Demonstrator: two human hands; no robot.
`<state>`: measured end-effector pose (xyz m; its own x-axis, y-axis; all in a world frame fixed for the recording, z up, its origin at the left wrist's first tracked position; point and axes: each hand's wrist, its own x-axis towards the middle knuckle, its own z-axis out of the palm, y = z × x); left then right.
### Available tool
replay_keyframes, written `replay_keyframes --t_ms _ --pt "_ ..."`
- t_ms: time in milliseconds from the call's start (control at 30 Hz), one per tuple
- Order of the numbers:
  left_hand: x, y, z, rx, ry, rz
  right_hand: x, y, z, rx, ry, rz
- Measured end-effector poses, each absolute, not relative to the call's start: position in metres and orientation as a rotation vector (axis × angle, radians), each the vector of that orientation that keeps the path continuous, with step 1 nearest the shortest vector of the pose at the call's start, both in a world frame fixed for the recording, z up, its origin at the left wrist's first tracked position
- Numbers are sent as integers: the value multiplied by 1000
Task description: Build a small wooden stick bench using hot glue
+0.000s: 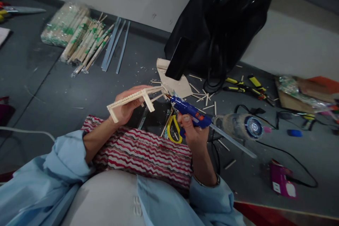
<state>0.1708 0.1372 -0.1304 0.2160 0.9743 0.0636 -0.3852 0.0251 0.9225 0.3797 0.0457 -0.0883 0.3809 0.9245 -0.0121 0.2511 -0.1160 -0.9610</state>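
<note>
My left hand [126, 107] is closed around a small model built of pale wooden sticks [129, 99], with short legs pointing down and thin sticks reaching out to the right. My right hand [194, 132] grips a blue hot glue gun [191, 110], a clear glue stick [233, 140] jutting from its back. The gun's nozzle is close to the right end of the stick model; whether they touch I cannot tell. Below the gun lie scissors with a yellow handle [173, 130], partly hidden by my right hand. A striped red and white cloth [137, 152] lies in front of me.
Wrapped chopsticks [86, 44] and loose glue sticks [113, 46] lie at the back left. A black bag [217, 24] stands behind a phone [178, 58]. To the right are cut stick pieces, pliers [235, 86], a plastic bottle [238, 125], black cables and a purple box [283, 180].
</note>
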Motion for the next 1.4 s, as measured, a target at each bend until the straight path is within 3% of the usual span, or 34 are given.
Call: replay_keyframes --t_ms 1400 --pt "189 139 -130 726 964 1362 372 49 -93 -1671 -1070 793"
